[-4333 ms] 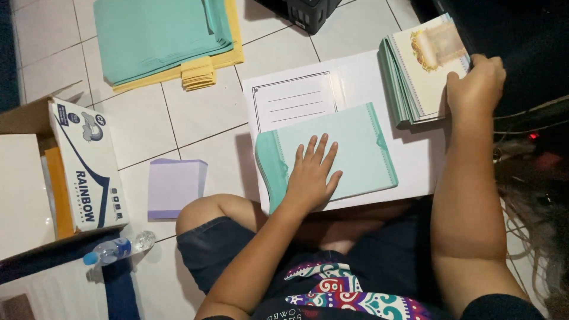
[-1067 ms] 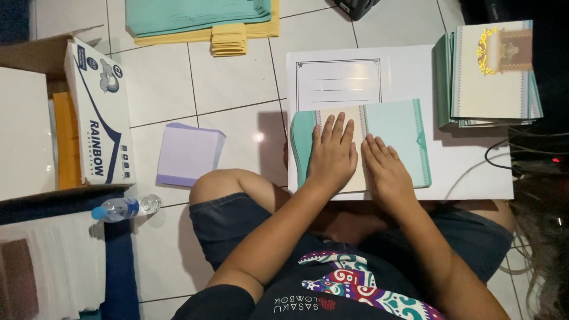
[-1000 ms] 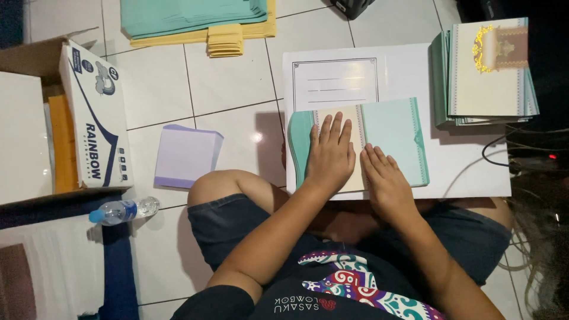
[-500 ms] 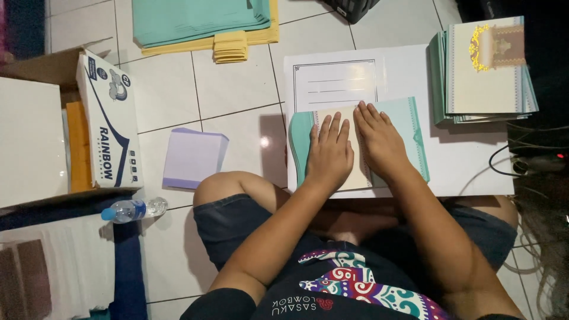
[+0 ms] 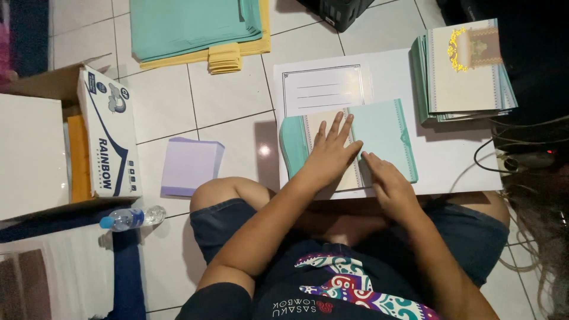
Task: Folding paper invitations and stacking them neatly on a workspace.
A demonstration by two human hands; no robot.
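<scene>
A cream card (image 5: 332, 148) lies inside a green envelope (image 5: 382, 139), in the middle of the frame, on a white board (image 5: 450, 160) across the person's lap. The card sticks out of the envelope, or so it seems; the hands hide part of it.

The card could bend or catch at a corner if it is pushed crooked. The envelope could also slide on the smooth board, because only flat palms keep it down.

The left hand (image 5: 329, 157) lies flat on the card with its fingers spread. The right hand (image 5: 385, 181) lies flat at the envelope's lower edge, fingers pointing up and left. Neither hand grips anything; both just press down.

A stack of cards (image 5: 465, 74) sits at the upper right. Green and yellow paper (image 5: 195, 26) lies at the top. A purple pad (image 5: 189, 166), a cardboard box (image 5: 109, 142) and a water bottle (image 5: 130, 218) lie to the left.
</scene>
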